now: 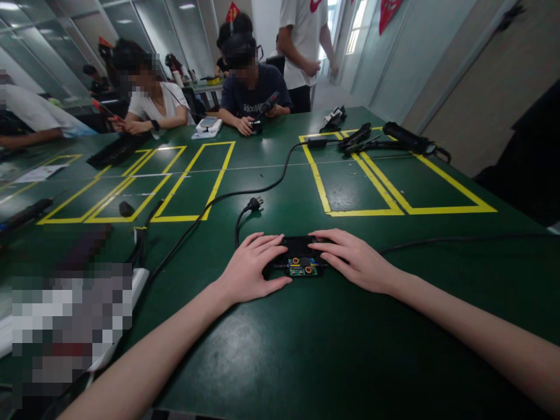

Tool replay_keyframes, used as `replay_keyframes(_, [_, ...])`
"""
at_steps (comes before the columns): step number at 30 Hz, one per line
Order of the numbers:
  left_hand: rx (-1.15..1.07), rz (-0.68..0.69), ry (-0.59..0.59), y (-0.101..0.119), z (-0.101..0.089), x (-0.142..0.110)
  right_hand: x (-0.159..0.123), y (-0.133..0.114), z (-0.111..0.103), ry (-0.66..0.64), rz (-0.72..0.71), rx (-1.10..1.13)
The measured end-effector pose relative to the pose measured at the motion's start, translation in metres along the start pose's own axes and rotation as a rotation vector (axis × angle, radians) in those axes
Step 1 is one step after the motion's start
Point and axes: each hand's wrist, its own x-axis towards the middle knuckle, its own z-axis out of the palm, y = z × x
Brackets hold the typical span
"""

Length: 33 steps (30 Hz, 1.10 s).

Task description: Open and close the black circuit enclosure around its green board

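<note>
An opened black plastic case [299,245] lies on the green table between my two hands. Inside its near half sits a small green circuit board [301,270] with round copper coils and coloured wires. My left hand [251,267] grips the case from the left, fingers over the far part and thumb at the near edge. From the right, my right hand [361,259] holds the case with its fingertips on the cover and beside the board. A black cord with a plug [254,204] curves out from behind my left hand. Another black cable [459,238] runs off to the right.
Yellow tape rectangles [359,212] mark the green table [245,356]. A long black cable [262,189] crosses to an inline adapter [315,142] near black tools [406,137]. A blurred white-edged object [139,286] lies left. Several people sit or stand across the table.
</note>
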Motion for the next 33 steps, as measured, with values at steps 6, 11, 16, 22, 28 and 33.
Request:
replay_keyframes(6, [0.014,0.031,0.062,-0.0027,0.0026,-0.0018,-0.0005,-0.0002,0.0027,0.03,-0.059,-0.035])
replay_keyframes(11, [0.027,0.051,0.077,-0.0016,0.0021,-0.001,-0.0003,-0.001,0.0031,0.048,-0.067,-0.057])
replay_keyframes(16, [0.036,0.062,0.087,-0.0008,0.0012,0.0003,0.0004,-0.0021,0.0017,0.052,-0.088,-0.082])
replay_keyframes(22, [0.021,0.062,0.084,0.0001,0.0011,0.0003,0.0015,-0.0042,-0.0001,0.05,-0.094,-0.074])
replay_keyframes(28, [0.014,0.08,0.095,0.0006,0.0007,0.0006,0.0002,-0.0033,0.0018,0.049,-0.069,-0.039])
replay_keyframes(33, [0.016,0.097,0.102,-0.0002,-0.0002,-0.0001,-0.0016,-0.002,0.0023,0.064,-0.081,-0.028])
